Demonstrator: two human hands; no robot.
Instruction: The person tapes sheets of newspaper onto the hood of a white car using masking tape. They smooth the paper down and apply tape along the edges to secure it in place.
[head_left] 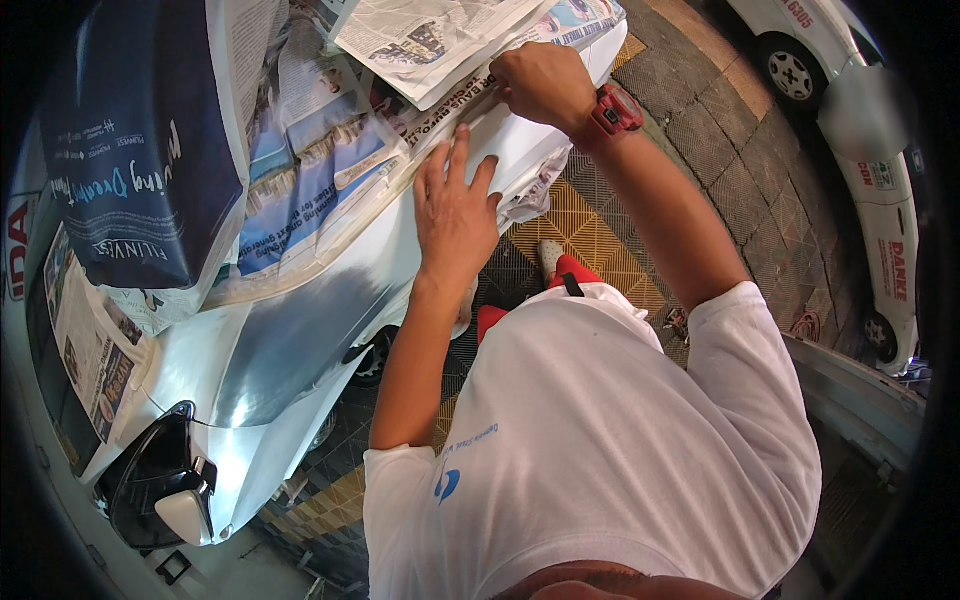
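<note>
A white car panel [403,235] with a bare silvery patch [310,335] lies in front of me, its upper side covered by newspaper sheets [335,185]. Along the border of the paper runs a pale strip like masking tape [340,243]. My left hand [458,212] lies with its fingers spread on the panel's edge, fingertips at the paper's border. Farther along the same edge, my right hand [540,85] is closed against the newspaper, knuckles up. Whatever its fingers hold is hidden. A red watch [612,112] sits on my right wrist.
Dark blue printed paper [150,150] covers the car at the left. A black-framed part with a white piece [185,515] is at the lower left. White vehicles [868,170] stand at the right. Yellow and dark grid tiles [590,225] make up the floor.
</note>
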